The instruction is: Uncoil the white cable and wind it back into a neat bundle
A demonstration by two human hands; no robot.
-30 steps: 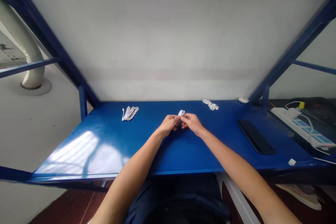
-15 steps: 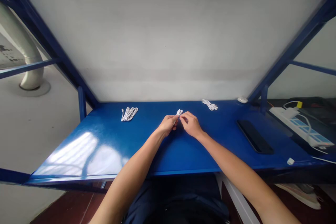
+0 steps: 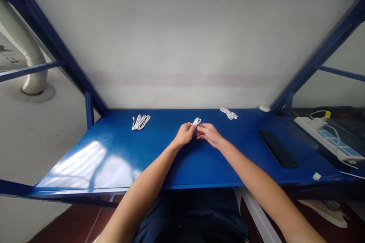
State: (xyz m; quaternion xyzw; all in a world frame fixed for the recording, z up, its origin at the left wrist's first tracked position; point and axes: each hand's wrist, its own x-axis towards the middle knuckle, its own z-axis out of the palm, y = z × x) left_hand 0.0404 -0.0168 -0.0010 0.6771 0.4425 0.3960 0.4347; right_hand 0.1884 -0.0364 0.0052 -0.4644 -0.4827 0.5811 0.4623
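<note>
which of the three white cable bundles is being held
The middle bundle, pinched in the left hand. The leftmost bundle and the rightmost bundle lie on the blue table, with no hand touching them.

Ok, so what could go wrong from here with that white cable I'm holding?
The coil might slip or unwind: your left hand holds the white cable, but I can't tell whether your right hand grips it too.

The looped cable to the left shows no visible tie, so its loops could tangle if dragged.

The small white block sits near the front edge of the blue table, so a stray sweep might knock it off.
</note>
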